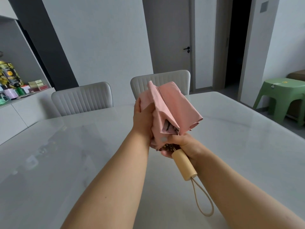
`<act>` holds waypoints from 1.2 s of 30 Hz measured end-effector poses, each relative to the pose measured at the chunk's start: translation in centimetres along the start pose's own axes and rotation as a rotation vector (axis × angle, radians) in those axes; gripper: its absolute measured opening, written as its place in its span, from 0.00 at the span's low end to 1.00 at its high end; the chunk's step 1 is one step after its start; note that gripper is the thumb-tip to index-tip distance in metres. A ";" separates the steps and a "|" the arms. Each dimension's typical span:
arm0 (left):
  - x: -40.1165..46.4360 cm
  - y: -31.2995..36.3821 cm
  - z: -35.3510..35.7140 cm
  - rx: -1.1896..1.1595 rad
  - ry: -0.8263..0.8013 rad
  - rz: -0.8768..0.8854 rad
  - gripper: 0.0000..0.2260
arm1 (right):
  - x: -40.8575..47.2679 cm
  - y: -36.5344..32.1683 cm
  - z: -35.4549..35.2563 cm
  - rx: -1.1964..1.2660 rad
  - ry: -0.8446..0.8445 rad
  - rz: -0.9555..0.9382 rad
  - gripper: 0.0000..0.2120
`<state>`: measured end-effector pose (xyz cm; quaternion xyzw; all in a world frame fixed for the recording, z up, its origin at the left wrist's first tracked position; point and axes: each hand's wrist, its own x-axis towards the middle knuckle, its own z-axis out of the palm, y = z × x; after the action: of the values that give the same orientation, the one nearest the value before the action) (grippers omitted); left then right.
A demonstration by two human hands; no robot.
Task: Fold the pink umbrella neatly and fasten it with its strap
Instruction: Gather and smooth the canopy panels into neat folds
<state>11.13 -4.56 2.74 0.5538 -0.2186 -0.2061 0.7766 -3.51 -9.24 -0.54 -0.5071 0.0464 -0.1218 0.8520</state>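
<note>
The pink umbrella (173, 104) is collapsed and held up above the white table (66, 154), its canopy loose and bunched with folds flaring to the right. My left hand (142, 119) grips the canopy's left side. My right hand (183, 144) holds the base of the canopy just above the cream wooden handle (184, 166). A beige wrist loop (202, 199) hangs from the handle's end. A pink strap with a round grey fastener (163, 139) lies against the canopy by my right thumb.
Two pale grey chairs (82, 98) (175, 78) stand at the table's far side. A sideboard with tins and boxes (14, 83) is at the left. A green plastic stool (280, 95) stands at the right, near a closed door (170, 38).
</note>
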 end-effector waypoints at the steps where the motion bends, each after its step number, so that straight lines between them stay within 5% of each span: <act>1: 0.0 -0.1 -0.2 0.041 0.009 -0.022 0.38 | -0.1 0.0 0.0 0.017 0.024 -0.014 0.13; 6: 0.2 1.5 -0.3 0.285 -0.084 -0.035 0.23 | 0.0 -0.1 -0.4 0.119 0.090 -0.017 0.11; 8: 0.0 3.5 -0.1 0.470 0.041 0.029 0.18 | 0.0 -0.4 -0.7 0.110 0.096 -0.010 0.10; 11: 0.8 6.6 -0.1 0.695 0.208 0.191 0.17 | -0.1 -0.7 -0.9 0.092 0.075 -0.029 0.11; 16: 3.1 9.9 0.9 0.866 0.082 0.271 0.15 | -0.3 -0.8 -0.7 -0.028 0.016 -0.080 0.17; 26: 4.1 10.0 1.0 0.877 0.056 0.220 0.20 | -0.1 -0.4 -0.8 -0.166 -0.039 -0.074 0.20; 33: 4.0 11.3 1.2 1.061 0.016 0.053 0.36 | 0.0 -0.1 -0.9 -0.217 -0.055 -0.084 0.18; 36: 3.9 11.9 1.0 0.953 -0.033 0.031 0.37 | 0.0 0.0 -0.8 -0.215 -0.072 -0.090 0.18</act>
<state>14.72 -3.92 14.76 0.8416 -0.3092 -0.0799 0.4355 -3.64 -9.94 -0.96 -0.6011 0.0058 -0.1359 0.7875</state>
